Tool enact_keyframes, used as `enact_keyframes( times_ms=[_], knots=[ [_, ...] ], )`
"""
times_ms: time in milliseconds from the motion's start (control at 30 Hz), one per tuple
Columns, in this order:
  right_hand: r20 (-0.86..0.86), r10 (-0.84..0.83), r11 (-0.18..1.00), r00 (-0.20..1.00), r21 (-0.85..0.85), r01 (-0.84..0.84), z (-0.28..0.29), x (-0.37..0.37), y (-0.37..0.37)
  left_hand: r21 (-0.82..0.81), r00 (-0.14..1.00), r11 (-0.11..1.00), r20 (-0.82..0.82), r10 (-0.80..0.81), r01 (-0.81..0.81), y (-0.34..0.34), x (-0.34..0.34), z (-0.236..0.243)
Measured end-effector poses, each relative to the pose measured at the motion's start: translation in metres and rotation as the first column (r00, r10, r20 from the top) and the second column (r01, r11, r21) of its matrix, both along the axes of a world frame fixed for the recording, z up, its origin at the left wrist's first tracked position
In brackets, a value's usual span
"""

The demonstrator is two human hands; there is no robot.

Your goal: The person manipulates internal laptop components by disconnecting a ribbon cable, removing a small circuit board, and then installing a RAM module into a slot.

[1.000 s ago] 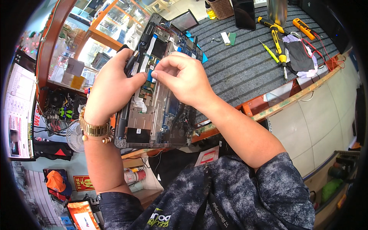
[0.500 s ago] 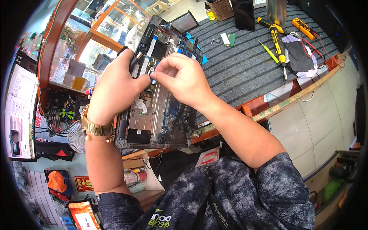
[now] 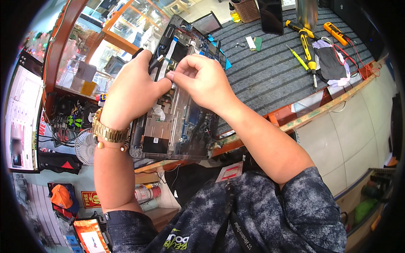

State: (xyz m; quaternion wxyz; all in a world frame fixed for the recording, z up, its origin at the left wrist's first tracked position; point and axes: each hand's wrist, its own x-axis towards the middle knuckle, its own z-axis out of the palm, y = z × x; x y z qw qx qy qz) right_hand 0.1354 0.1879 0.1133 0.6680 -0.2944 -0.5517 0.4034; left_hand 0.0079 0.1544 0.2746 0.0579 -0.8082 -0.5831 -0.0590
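Observation:
An opened laptop base (image 3: 158,130), its circuit boards and metal plates bare, stands tilted at the bench's left edge. My left hand (image 3: 134,90) wraps around its left side, the thumb lying across the inside. A short black cylinder with a metal tip (image 3: 155,63) shows beside that hand; whether I hold it is unclear. My right hand (image 3: 205,82) is closed in a pinch over the middle of the base, fingertips against my left thumb tip. What it pinches is hidden. A white ribbon cable (image 3: 172,52) runs down toward the fingertips.
On the ribbed grey mat (image 3: 257,80) lie a green-and-white card pair (image 3: 254,43), a yellow-black screwdriver (image 3: 308,52), a thin lime screwdriver (image 3: 298,57), an orange tester (image 3: 336,33) and a dark cloth (image 3: 332,64). A dark phone (image 3: 271,17) stands behind. A glass cabinet (image 3: 126,31) is left.
The laptop base sits slightly higher and farther right in view. A blue bit seen at my right fingertips earlier is now hidden. Both hands keep nearly the same pose.

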Motion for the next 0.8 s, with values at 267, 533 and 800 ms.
enact_keyframes(
  times_ms=[267,533,800],
  knots=[
    [-0.043,-0.067,0.978,0.997,0.197,0.074,-0.003,0.005,-0.023,-0.21,0.962,0.976,0.254,0.101,-0.047,-0.005,-0.013,0.01],
    [0.031,0.038,0.984,0.999,0.171,-0.043,-0.001,-0.002,-0.041,-0.201,0.935,0.979,0.351,0.055,0.017,-0.013,-0.029,-0.001],
    [0.109,0.116,0.991,0.987,0.06,-0.123,0.012,0.005,-0.039,-0.128,0.938,0.991,0.347,0.006,0.041,-0.009,-0.039,-0.013]
  ],
)
